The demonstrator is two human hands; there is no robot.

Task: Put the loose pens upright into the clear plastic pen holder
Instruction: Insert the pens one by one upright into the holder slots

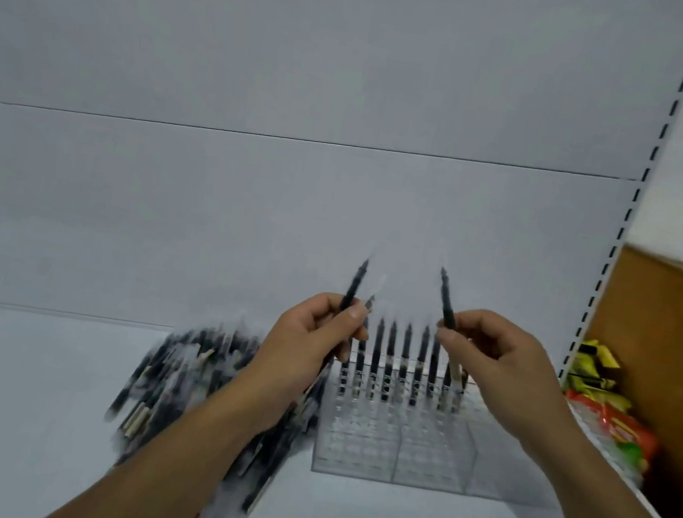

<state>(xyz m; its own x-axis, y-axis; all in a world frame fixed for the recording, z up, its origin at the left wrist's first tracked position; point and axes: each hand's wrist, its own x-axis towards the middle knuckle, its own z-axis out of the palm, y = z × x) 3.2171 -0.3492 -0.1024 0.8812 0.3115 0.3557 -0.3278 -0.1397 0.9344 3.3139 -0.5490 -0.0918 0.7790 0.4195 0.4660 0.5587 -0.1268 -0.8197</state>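
A clear plastic pen holder (394,448) with a grid of slots stands on the white shelf. Several black pens (390,357) stand upright in its back row. A heap of loose black pens (180,376) lies to its left, partly hidden by my left forearm. My left hand (307,343) grips two pens (355,281) that point up, just left of the holder's back row. My right hand (493,365) pinches one black pen (447,297), tip up and tilted left, above the holder's right back corner.
A white back panel rises behind the shelf. A slotted upright (628,207) runs down the right side. Beyond it lie colourful snack packets (615,422) against a brown board (675,360). The shelf's front edge runs diagonally at lower right.
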